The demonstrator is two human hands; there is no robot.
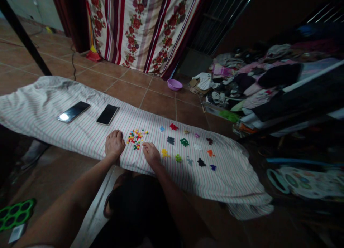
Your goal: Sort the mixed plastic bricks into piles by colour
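A pile of small mixed-colour pieces (136, 137) lies on the striped cloth (91, 140). My left hand (115, 145) rests on the cloth just left of the pile, its fingers together and curled. At the pile's lower right, my right hand (151, 153) is closed in a pinch; whatever its fingertips hold is too small to name. Right of it are several single-colour heaps, among them yellow pieces (165, 153), red pieces (173, 126), dark green pieces (184, 142), black pieces (201, 162) and orange pieces (210, 153).
Two phones, one with a glare (73, 112) and one dark (108, 114), lie on the cloth at the left. Beyond the table, a purple basin (174, 84) sits on the tiled floor. Piled clothes (242, 76) fill the right side. A floral curtain (134, 29) hangs behind.
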